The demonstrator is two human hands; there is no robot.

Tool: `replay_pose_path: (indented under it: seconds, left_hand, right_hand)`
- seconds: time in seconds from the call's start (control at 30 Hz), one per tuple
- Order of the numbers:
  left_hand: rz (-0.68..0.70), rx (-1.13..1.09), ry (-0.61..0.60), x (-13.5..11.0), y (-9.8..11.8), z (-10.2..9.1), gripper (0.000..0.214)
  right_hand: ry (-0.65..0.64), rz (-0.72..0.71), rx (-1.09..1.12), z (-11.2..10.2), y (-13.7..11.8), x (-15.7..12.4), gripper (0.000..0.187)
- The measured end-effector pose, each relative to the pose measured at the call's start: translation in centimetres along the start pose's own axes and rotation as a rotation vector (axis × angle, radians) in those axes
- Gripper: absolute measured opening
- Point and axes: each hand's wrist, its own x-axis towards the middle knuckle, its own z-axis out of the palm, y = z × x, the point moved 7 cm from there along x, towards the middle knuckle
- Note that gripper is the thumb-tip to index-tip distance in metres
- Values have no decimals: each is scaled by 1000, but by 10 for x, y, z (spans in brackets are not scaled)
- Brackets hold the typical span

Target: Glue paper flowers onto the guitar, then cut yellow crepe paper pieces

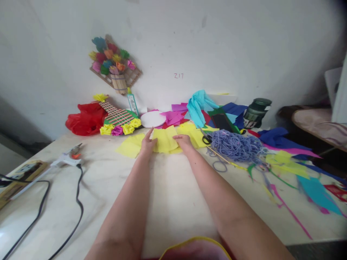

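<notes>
Both my arms reach forward across a pale table (168, 195). My left hand (148, 143) rests on the left part of a yellow tissue-paper sheet (165, 140), with its index finger stretched out and pointing up. Its other fingers press down on the paper. My right hand (183, 141) lies on the right part of the same sheet, fingers curled and pressed flat on it. More yellow paper (130, 146) spreads to the left and right of the hands.
A glue gun (69, 157) with a black cord lies at the left. Scissors (207, 138) and a heap of purple yarn (237, 146) sit right of my hands. Coloured paper scraps, a red bag (86, 119), a dark jar (256, 112) and paper-flower crafts line the wall.
</notes>
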Motion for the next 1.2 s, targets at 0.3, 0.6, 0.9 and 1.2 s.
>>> replay_pose_path:
  seconds: [0.3,0.6,0.9,1.2]
  left_hand:
    - [-29,87,114,5,-7,-13,59]
    - [-82,232,184,4,-9,-21,42]
    - [-115,238,193,7,-12,-24,37]
    - [-120,186,137,4,-11,-17,42]
  right_hand:
    - [-8,21,28,1,0,0,27]
    - [-1,10,70,0,0,-1,26]
    - [8,28,115,-3,-8,-7,25]
    - [19,52,168,-4,-8,-7,25]
